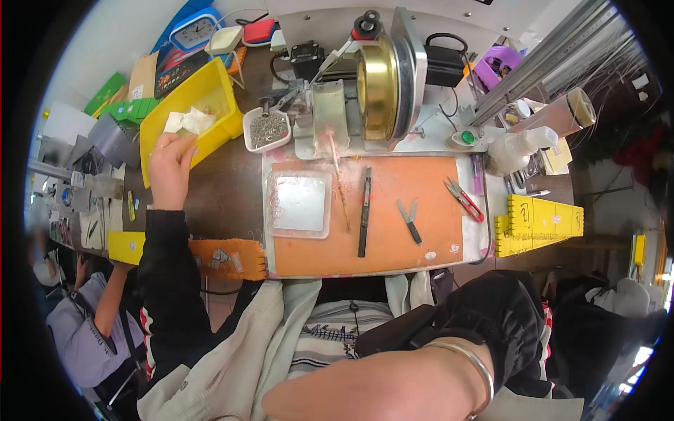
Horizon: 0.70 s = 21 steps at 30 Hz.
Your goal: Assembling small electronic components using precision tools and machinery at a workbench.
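The left hand (172, 165) is held, in the head view, at the yellow bin (222, 98), fingers bent, apparently just beside white paper (199, 121) lying inside; whether anything is pinched cannot be told. The right hand (372, 386), braceleted at the wrist, is seen at the lower edge; whether spread or closed cannot be told.

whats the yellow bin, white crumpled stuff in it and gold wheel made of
Yellow bin: probably moulded plastic, smooth, evenly coloured. White crumpled stuff: perhaps tissue or thin plastic; matte folds leave it open. Gold wheel: polished metal, possibly brass, given its bright reflections.
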Motion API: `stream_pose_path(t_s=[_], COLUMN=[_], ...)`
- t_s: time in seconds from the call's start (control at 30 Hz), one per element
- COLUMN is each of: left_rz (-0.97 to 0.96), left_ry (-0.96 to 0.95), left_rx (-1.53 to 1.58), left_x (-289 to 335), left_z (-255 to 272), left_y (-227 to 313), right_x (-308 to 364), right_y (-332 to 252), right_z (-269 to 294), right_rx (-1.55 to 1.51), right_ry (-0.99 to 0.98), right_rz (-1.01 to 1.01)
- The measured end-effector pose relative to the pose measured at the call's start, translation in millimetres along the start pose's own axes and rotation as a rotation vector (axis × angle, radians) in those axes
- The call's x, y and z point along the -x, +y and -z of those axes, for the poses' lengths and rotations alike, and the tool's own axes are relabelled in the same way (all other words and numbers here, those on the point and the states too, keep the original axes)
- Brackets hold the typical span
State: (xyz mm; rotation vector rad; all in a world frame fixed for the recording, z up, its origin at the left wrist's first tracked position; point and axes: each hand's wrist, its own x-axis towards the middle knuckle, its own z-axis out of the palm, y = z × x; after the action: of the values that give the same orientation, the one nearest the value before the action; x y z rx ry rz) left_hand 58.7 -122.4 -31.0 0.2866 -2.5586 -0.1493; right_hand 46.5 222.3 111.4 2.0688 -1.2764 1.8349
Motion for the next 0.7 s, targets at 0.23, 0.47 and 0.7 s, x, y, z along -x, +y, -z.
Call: stream_pose_path(t_s=[0.23,0.47,0.7], left_rz=[0.039,-0.037,-0.002], left_ry=[-0.12,-0.1,-0.074], left_rx=[0.151,0.147,0.205], left_x=[22,18,11], left_z=[30,27,26], left_y=[3,12,18], right_x=[-7,34,40], right_y=[-11,-46,-4], right_z=[43,69,105], right_rx=[0.176,0.089,0.166], right_ry=[-0.04,-0.087,-0.007], right_rz=[-0.037,-0.209,-0.376])
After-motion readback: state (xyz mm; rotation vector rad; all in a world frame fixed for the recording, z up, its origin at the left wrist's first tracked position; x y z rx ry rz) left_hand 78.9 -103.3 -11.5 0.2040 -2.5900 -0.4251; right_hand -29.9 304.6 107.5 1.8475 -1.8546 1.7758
